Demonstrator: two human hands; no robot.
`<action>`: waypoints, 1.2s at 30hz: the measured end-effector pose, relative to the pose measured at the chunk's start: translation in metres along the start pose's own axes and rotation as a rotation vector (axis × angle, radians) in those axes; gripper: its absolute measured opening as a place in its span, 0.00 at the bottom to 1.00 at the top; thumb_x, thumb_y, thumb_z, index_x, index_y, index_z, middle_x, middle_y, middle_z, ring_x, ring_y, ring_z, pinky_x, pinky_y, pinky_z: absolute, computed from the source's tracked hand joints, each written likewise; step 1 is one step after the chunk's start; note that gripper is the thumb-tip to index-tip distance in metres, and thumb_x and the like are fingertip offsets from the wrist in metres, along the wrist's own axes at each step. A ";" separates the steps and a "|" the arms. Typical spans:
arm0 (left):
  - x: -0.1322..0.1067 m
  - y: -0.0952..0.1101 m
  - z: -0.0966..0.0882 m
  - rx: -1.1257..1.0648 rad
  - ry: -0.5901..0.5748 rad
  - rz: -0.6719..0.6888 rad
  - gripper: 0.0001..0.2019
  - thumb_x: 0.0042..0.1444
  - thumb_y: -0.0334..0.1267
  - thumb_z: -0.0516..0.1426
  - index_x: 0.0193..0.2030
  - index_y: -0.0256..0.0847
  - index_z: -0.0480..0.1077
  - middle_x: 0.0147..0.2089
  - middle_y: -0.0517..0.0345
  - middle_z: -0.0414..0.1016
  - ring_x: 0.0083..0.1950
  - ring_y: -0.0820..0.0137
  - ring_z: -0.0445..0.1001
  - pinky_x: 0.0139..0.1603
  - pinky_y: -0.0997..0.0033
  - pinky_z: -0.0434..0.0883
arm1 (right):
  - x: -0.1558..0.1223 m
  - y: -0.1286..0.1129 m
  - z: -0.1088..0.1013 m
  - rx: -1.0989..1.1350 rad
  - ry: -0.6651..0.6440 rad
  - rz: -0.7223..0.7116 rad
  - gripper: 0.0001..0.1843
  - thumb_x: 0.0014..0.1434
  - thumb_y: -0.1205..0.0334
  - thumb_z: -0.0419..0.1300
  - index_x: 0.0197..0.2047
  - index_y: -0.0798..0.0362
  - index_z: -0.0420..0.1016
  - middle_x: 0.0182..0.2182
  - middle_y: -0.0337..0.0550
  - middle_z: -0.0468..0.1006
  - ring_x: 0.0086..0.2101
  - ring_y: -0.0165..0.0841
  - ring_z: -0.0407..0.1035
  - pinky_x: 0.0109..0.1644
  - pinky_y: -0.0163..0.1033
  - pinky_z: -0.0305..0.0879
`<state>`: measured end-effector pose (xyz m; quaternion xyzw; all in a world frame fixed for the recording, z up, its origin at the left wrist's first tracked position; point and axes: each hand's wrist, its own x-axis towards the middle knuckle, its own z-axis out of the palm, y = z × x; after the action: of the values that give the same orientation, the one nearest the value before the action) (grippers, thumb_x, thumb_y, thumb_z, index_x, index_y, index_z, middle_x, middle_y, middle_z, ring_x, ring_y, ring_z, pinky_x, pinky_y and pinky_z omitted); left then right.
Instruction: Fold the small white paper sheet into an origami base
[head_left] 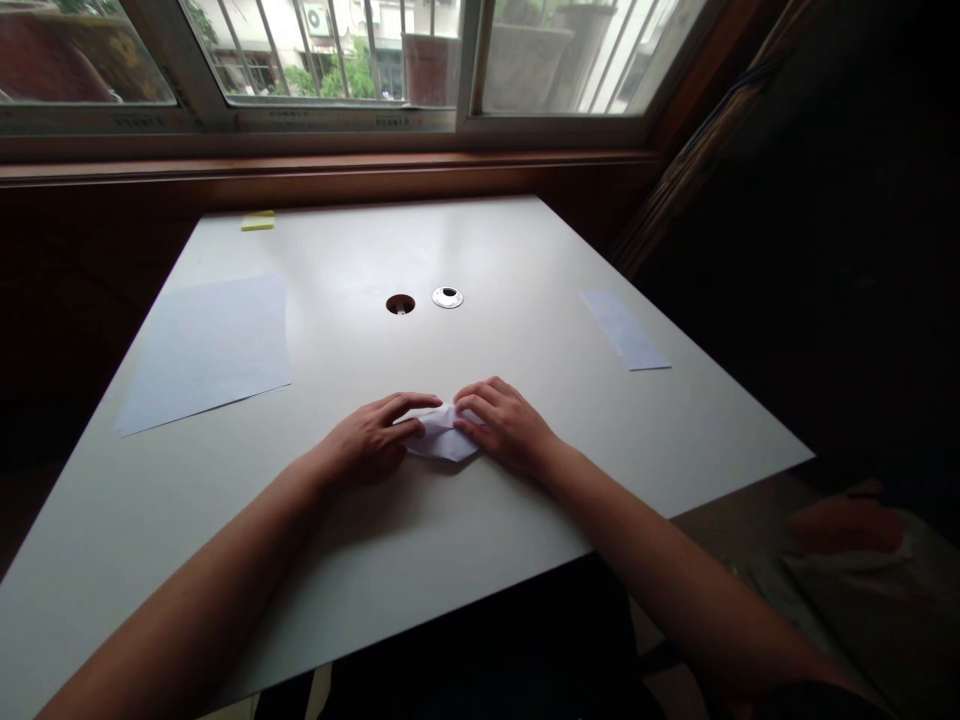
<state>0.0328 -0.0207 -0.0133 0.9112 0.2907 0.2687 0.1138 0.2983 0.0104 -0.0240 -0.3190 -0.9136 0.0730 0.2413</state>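
Paper, judged light, limp and crease-prone, is being pinned at its 9 and 3 o'clock edges by the left hand and right hand, fingers laid flat.

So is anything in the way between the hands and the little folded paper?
No, nothing visible. Both the left hand and the right hand rest right on the folded paper. The big sheet lies apart, off to the left.

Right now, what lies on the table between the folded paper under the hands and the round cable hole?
Nothing: the head view shows only bare white tabletop between the folded paper and the cable hole.
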 end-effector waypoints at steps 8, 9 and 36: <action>-0.004 -0.004 -0.008 -0.307 0.352 -0.206 0.14 0.61 0.34 0.54 0.53 0.39 0.62 0.52 0.44 0.71 0.41 0.68 0.75 0.38 0.67 0.75 | 0.000 -0.002 -0.002 -0.002 0.003 0.020 0.09 0.67 0.58 0.56 0.48 0.52 0.71 0.46 0.49 0.75 0.43 0.39 0.65 0.50 0.47 0.64; -0.004 -0.004 -0.008 -0.318 0.345 -0.256 0.14 0.62 0.37 0.55 0.53 0.39 0.62 0.48 0.47 0.72 0.37 0.70 0.74 0.36 0.69 0.75 | 0.000 -0.002 -0.002 -0.005 0.001 0.027 0.10 0.67 0.58 0.56 0.48 0.52 0.71 0.46 0.49 0.75 0.43 0.39 0.65 0.50 0.47 0.64; 0.006 0.006 0.000 -0.078 0.453 -0.337 0.13 0.64 0.37 0.58 0.55 0.42 0.69 0.43 0.53 0.83 0.44 0.68 0.81 0.42 0.70 0.77 | 0.001 -0.004 0.000 0.611 0.069 0.343 0.19 0.60 0.50 0.64 0.50 0.50 0.70 0.39 0.42 0.76 0.32 0.29 0.69 0.33 0.35 0.66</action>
<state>0.0392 -0.0218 -0.0087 0.7618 0.4457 0.4536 0.1240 0.2951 0.0077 -0.0221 -0.3832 -0.7738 0.3719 0.3406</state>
